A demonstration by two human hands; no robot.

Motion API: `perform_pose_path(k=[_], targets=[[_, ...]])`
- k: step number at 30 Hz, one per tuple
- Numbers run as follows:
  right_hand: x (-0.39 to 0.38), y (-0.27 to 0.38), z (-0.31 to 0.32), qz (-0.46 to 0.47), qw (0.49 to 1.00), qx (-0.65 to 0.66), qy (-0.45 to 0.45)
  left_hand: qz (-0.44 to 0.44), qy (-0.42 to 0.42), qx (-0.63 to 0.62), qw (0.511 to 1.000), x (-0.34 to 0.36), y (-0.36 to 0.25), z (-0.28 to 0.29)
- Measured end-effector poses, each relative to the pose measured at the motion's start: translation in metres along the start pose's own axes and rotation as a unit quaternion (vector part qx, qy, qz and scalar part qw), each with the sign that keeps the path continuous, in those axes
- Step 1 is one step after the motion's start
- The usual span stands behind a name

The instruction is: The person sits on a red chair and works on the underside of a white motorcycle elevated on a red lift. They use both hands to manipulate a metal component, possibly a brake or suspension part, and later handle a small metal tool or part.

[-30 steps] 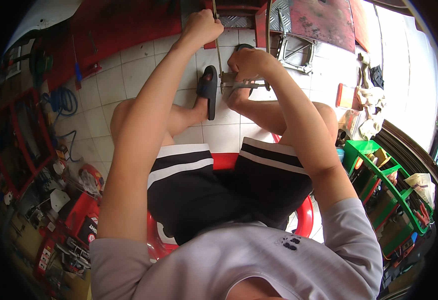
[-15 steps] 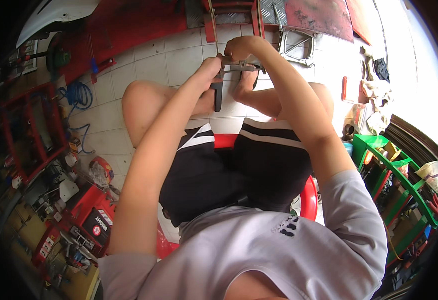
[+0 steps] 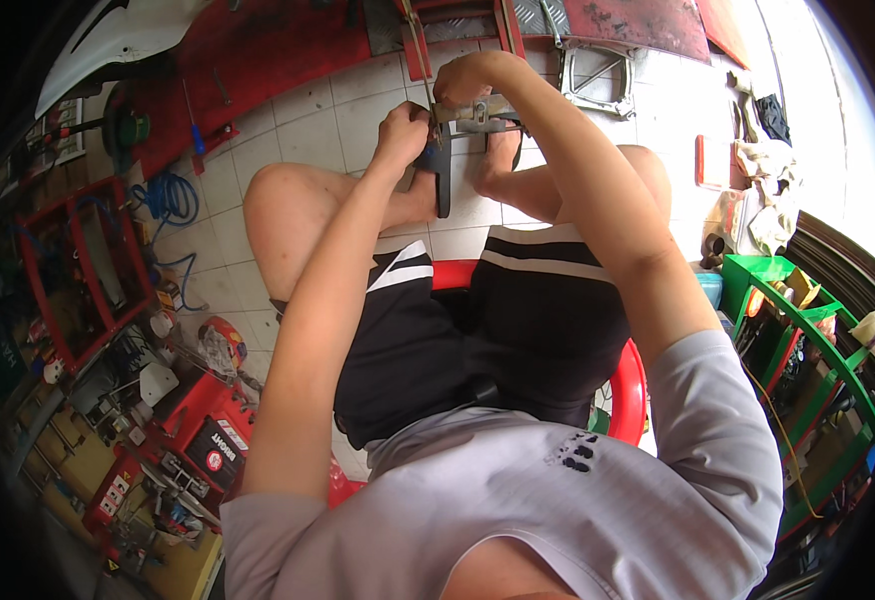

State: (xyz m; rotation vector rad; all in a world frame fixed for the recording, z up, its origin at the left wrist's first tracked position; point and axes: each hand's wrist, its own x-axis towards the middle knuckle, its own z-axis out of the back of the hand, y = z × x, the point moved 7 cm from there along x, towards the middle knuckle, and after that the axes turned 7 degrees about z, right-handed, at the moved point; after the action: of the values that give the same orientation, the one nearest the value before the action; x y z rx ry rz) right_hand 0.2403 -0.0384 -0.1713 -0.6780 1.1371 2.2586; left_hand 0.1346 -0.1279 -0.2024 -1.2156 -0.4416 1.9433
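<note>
Between my feet, a grey metal part (image 3: 477,112) with a long crossbar is held above the floor. My right hand (image 3: 474,80) is closed over its upper left end, fingers curled down onto it. My left hand (image 3: 401,136) is closed at the part's left side, fingertips pinched together; what lies between them is hidden. A thin brownish rod (image 3: 421,55) runs from the far side down to where both hands meet. Something small and blue shows just below my left fingertips, too small to name.
A red metal stand (image 3: 458,32) rises beyond my hands, with a silver frame (image 3: 598,82) to its right. A blue coiled hose (image 3: 170,198) and a red rack (image 3: 86,265) lie left. A green tool shelf (image 3: 808,325) stands right. A red stool (image 3: 630,395) is under me.
My left hand has shifted left and slightly down, off the part's near end. My right hand has moved up and left. More of the metal part shows now, turned differently.
</note>
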Motion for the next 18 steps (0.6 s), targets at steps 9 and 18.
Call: perform_pose_path(k=[9, 18], targets=[[0.001, 0.005, -0.005, -0.036, 0.998, -0.041, 0.021, 0.005, -0.005, 0.034, 0.999, -0.009, -0.018, -0.001], [0.013, -0.001, -0.015, -0.051, 0.996, -0.04, 0.063, 0.088, 0.137, -0.079, 0.983, -0.025, 0.009, -0.024]])
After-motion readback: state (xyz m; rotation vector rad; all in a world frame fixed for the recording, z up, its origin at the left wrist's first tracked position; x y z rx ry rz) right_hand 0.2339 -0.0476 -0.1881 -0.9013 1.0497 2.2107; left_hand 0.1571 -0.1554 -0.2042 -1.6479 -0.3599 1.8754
